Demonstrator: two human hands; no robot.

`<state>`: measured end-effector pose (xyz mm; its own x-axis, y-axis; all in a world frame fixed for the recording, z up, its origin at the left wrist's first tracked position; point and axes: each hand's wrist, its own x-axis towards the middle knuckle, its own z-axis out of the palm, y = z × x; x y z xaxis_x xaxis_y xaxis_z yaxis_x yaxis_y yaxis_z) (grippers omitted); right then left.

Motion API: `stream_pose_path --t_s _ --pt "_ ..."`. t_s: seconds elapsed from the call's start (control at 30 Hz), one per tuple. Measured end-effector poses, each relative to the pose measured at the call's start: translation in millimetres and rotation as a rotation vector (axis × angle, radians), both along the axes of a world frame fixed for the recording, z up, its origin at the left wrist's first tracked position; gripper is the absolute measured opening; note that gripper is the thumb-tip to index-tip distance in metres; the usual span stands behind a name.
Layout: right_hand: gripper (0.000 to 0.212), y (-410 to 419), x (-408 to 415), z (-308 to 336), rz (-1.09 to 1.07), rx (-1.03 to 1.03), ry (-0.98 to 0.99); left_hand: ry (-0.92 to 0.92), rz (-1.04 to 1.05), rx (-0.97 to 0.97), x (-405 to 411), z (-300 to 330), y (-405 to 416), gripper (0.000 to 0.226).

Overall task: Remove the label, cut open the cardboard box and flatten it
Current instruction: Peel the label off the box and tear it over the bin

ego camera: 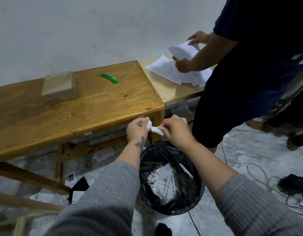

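— What can't you make out here?
— The second person point(249, 74) is cut off by the top and right edges. The print on the sheets point(181, 68) is too small to read.
— And lower down?
— The left hand point(136, 129) hides part of the crumpled label point(154, 129). The table point(79, 106) runs past the left edge, and the floor under it is blurred.

Crumpled white label point(153, 129) above bin; closed brown cardboard box point(59, 87) flat on table.
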<state>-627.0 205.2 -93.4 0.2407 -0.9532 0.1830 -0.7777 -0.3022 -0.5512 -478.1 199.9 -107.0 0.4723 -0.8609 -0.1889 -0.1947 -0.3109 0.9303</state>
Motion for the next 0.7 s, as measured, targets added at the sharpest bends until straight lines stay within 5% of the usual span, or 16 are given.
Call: stream_pose_path --t_s 0.1,0.3,0.7 --pt "0.012 9 -25 -2 -0.062 -0.007 -0.027 -0.015 0.106 0.039 21 -10 3 0.021" --pt "0.018 12 -32 -10 -0.034 0.111 0.001 -0.127 -0.276 0.045 -10 -21 8 0.020" --pt "0.022 21 -43 -46 -0.249 0.266 0.068 0.168 -0.468 0.259 -46 -44 24 0.044"
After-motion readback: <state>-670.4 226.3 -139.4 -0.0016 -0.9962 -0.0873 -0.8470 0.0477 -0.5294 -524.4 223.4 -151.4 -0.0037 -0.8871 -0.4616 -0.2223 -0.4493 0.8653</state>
